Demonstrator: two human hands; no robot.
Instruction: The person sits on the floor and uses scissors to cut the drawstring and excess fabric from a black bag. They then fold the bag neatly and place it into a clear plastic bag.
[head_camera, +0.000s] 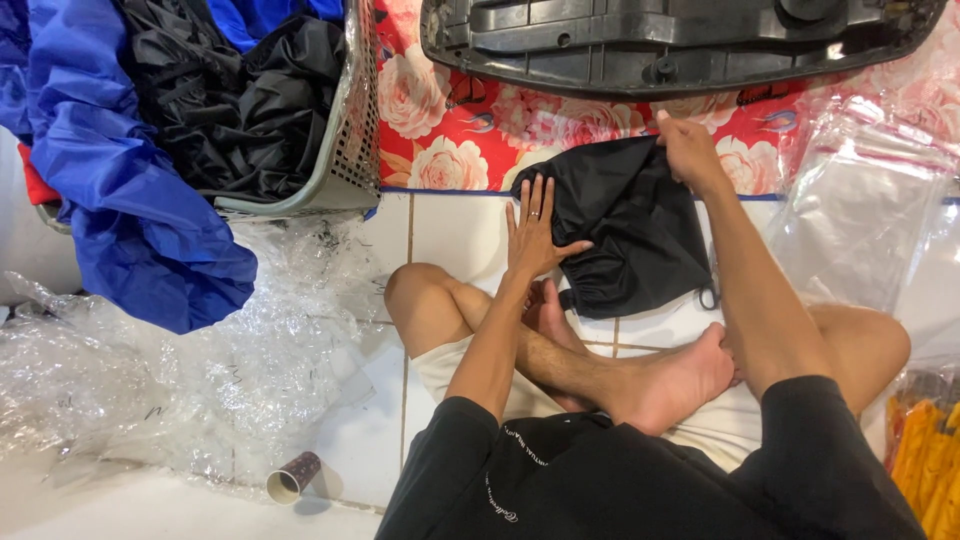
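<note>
I sit cross-legged on a white tiled floor with a black fabric piece (630, 225) spread flat in front of me. My left hand (533, 232) lies flat on the floor at the fabric's left edge, fingers spread, thumb on the cloth. My right hand (688, 150) pinches the fabric's far right corner, where it lies on a red floral mat (450, 120). A black cord loop (707, 297) hangs from the fabric's near right corner.
A grey mesh basket (345, 160) at the far left holds black and blue garments (130, 190), some spilling out. Crumpled clear plastic (180, 370) covers the floor at left, with a paper cup (293, 477) on its side. Clear bags (860, 210) lie right; a black plastic panel (660, 40) lies ahead.
</note>
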